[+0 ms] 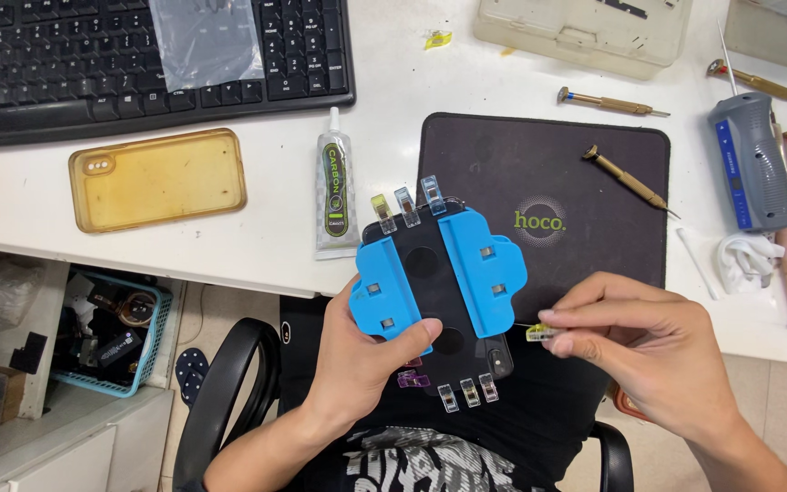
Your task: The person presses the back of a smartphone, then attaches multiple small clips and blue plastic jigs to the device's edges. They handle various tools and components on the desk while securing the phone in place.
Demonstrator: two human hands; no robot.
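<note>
Left hand (366,342) — grip closed on black phone in blue plastic clamps (439,278), long axis running away; right hand (635,342) pinches small yellow plastic clip (539,333) just beside its right edge.

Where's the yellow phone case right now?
In the head view, the yellow phone case lies flat on the white desk, upper left, just below the black keyboard and left of the glue tube.

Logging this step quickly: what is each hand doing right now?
Left hand: closed around the black phone held in blue clamps.
Right hand: fingers pinching a small yellow clip beside the phone.
</note>
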